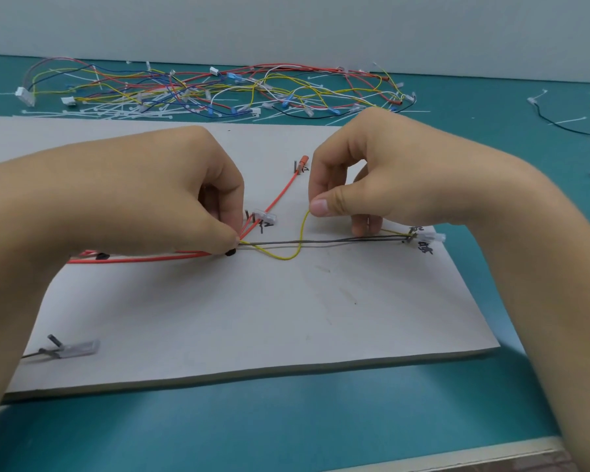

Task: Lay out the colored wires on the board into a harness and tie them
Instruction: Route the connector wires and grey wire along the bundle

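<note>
At about nine o'clock on the board point(252, 318), the left hand point(171, 199) has its fingers point(226, 212) pinched tight on the red wires point(143, 258) where they meet the grey wires point(338, 240); if that pinch slackens, I reckon the junction fans apart before any tie goes on. Toward three o'clock the right hand point(372, 175) nips the yellow wire point(286, 257), its slack looping across the grey run, and a hard tug might drag the clear connector point(430, 238) off its pins. No box or tray shows: the spare wires point(218, 90) lie loose on the counter point(286, 413) at twelve o'clock.
</note>
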`<state>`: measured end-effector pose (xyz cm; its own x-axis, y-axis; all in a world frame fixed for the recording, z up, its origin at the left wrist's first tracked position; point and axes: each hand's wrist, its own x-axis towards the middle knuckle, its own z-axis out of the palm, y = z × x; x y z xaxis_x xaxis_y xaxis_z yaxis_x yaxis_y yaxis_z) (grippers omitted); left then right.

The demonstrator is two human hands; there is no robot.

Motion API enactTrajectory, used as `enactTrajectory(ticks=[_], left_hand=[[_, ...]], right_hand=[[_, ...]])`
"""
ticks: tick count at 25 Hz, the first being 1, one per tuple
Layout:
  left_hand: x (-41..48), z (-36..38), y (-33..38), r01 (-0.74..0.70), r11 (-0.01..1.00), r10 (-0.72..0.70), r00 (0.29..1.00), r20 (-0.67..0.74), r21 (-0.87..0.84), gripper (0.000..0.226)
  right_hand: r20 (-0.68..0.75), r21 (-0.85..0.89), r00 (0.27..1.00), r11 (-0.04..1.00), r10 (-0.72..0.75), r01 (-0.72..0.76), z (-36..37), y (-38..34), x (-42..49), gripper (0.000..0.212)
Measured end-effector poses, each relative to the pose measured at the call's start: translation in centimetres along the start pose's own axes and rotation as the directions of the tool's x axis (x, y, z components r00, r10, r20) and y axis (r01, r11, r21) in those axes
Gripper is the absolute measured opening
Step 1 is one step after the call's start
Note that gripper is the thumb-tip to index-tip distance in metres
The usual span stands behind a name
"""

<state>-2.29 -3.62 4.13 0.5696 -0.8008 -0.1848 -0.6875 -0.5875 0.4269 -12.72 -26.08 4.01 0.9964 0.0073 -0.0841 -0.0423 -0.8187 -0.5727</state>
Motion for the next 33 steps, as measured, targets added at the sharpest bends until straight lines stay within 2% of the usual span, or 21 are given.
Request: enactTrajectory(ticks=[5,15,22,33], left_hand=[[0.2,-0.1,-0.4,-0.015,1.000,0.016,1.000,0.003,-0.010,0.007],[0.1,-0.3,-1.0,-0.053,0.996,0.058,0.995,0.087,-0.068,0.040],[-0.1,-0.7,-1.4,-0.068,0.990,0.076,0.995,0.064,-0.122,0.039],[-0.1,-0.8,-1.3,-0.045,0.996,0.046,0.999,0.011,-0.074,0.044]], right_hand=[[0.000,-0.003,1.000,1.000,0.006,-0.006,0.1,-0.2,0.0,0.016],[-0.012,0.000,1.000,1.000,0.003,-0.003,-0.9,-0.3,-0.6,0.019],[-0.113,-0.031,0.989,0.995,0.095,-0.099,-1.2,-0.2,-0.7,0.028],[-0.165,-0.090,0.971,0.978,0.173,-0.190,-1.2,0.0,-0.3,0.019]])
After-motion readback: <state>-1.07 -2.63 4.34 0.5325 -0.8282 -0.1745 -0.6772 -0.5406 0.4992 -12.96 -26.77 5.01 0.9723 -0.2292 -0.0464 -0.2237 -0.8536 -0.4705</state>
